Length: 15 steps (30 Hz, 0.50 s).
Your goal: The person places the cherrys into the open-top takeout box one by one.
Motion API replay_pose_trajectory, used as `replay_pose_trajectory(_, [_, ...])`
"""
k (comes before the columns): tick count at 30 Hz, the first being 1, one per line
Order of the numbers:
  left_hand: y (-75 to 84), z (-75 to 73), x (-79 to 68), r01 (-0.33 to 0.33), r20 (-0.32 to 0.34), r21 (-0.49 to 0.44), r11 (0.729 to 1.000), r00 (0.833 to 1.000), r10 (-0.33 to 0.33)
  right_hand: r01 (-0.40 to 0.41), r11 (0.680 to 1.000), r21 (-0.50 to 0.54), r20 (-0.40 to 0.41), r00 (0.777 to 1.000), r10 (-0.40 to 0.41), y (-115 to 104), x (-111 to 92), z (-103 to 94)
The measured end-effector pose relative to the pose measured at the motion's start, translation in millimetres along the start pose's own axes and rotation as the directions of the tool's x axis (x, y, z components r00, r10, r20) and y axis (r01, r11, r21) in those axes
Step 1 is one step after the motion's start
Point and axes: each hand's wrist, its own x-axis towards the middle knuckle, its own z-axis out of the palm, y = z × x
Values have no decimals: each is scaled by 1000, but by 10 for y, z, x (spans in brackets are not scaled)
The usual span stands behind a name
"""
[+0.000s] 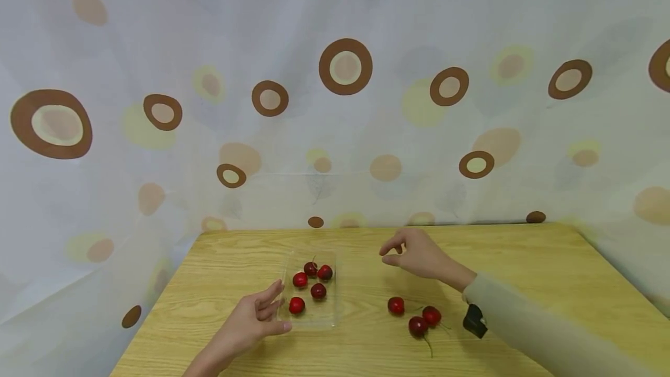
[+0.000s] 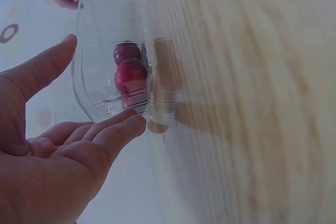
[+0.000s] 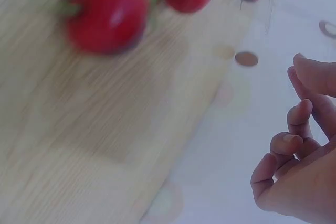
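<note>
A clear plastic box (image 1: 335, 313) with several dark red cherries (image 1: 318, 291) in it sits on the table. My left hand (image 1: 246, 322) is at the box's near left corner, thumb and fingers spread apart. In the left wrist view, the fingertips (image 2: 137, 121) touch the box near its base, and the thumb is beside the rim. Right of the box, my right hand (image 1: 416, 253) hovers over the table with loosely bent fingers and nothing between them. Three loose cherries (image 1: 396, 306) lie on the table nearer to me than that hand; stems show on them.
The wood-grain table (image 1: 523, 284) reaches back to a pale curtain (image 1: 293, 150) printed with brown rings and spots, which also hangs at the left side. A black band-mounted device (image 1: 474, 321) is at the right sleeve (image 1: 523, 319).
</note>
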Motion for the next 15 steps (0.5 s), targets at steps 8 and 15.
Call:
replay_pose_trajectory(8, [-20, -7, 0, 15, -6, 20, 1000, 1000, -15, -73, 996, -41, -28, 997, 72, 285, -535, -335])
replay_pose_trajectory(15, [-31, -6, 24, 18, -1, 18, 1000, 1000, -18, -92, 994, 62, -43, 995, 95, 356, -1032, -415])
